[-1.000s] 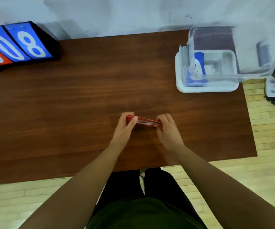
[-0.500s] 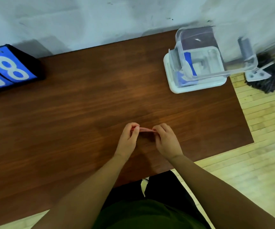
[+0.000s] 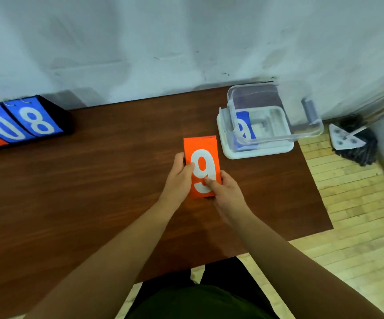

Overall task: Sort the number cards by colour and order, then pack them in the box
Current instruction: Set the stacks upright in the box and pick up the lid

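Found the orange cards [image 3: 201, 157] gripped in both hands, white 9 facing up. Noted the left hand [image 3: 179, 178] curled round the left long edge, thumb pressed on the face beside the digit. Noted the right hand [image 3: 226, 192] pinching the near right corner, thumb laid across the tail of the 9. Could not tell how many cards lay under the top one; saw only a thin edge at the far end. Could not tell whether held clear of the table [image 3: 117, 192] or resting on it. Placed the cards just left of the clear box [image 3: 276, 134], not touching it.

Saw a blue card [image 3: 244, 125] with a white digit leaning inside the box against its left wall. Saw the box seated on a white lid [image 3: 257, 153]. Logged a scoreboard [image 3: 25, 125] at the far left showing blue 0 and 8.

Judged step: blue set packed, orange set squared and ready to go in. Judged next move: carry right, clear the rim, tip on edge, lower beside the blue card. Flagged need for a firm pinch to stop the cards fanning.
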